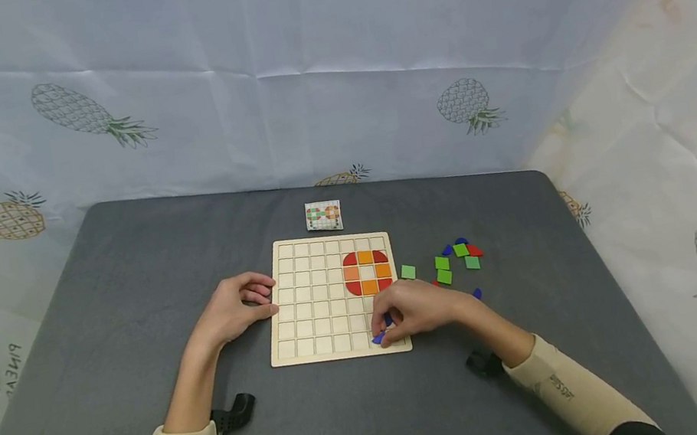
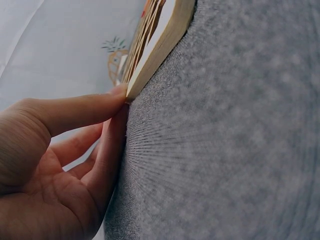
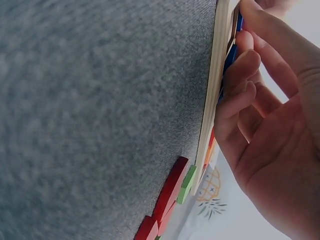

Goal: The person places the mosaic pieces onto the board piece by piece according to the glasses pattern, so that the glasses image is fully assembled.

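Near the near right corner of the board [image 1: 311,329], the right hand [image 1: 416,306] hides part of a blue piece [image 1: 378,338]. The card [image 1: 323,216] past the far edge is too small to read; the left wrist view crops the board.

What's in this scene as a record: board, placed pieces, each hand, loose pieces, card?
board: wooden grid, on grey table
red-orange ring: placed on the board, toward its right side
left hand: touches board's left edge
right hand: pinches blue piece, lower right of board
loose pieces: green, blue, red; right of board
card: beyond board's far edge
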Demonstrator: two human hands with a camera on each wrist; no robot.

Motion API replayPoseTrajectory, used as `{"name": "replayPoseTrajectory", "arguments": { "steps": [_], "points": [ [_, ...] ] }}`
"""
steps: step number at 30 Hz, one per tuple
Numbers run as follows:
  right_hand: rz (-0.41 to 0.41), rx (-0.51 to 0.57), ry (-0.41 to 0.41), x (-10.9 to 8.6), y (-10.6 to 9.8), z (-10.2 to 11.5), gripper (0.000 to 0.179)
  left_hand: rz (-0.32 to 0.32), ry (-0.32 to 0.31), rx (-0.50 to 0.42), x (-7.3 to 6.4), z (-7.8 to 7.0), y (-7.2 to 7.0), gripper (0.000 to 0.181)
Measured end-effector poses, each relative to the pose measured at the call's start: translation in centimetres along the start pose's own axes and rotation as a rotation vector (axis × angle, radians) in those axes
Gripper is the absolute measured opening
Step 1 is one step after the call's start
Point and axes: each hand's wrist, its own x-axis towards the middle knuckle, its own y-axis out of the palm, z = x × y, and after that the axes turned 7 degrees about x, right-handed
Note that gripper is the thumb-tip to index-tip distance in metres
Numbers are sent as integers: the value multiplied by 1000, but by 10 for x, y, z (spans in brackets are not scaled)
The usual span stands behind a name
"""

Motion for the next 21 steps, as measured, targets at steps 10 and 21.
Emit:
{"name": "replayPoseTrajectory", "arguments": {
  "steps": [10,21],
  "points": [
    [-27,39,10,-5,-5,1,14,-4,-3,10,1,0,1,45],
    [-223,127,51,-28,-33,-25,18,-1,-11,16,1,0,0,45]
  ]
}}
